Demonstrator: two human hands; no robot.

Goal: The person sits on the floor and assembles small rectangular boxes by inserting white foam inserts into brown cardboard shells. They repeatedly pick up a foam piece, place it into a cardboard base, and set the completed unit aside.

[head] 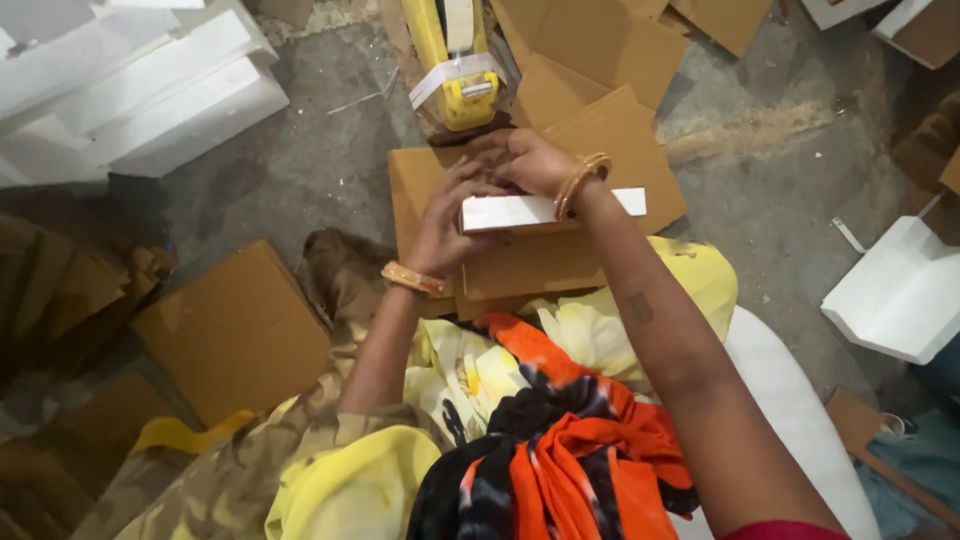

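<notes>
A long white foam strip (520, 211) lies across a folded brown cardboard piece (560, 255) on my lap. My left hand (445, 225) grips the strip's left end, fingers curled over its top edge. My right hand (525, 160) rests on top of the strip near the same end, overlapping the left hand. Both wrists wear bangles. A yellow tape dispenser (460, 70) stands just beyond my hands on the floor.
Flat cardboard sheets (235, 330) lie to the left and more cardboard (600, 50) is stacked ahead. White foam blocks (140, 90) are piled at the top left, and a white foam corner piece (900, 290) sits at the right. The floor is grey concrete (780, 200).
</notes>
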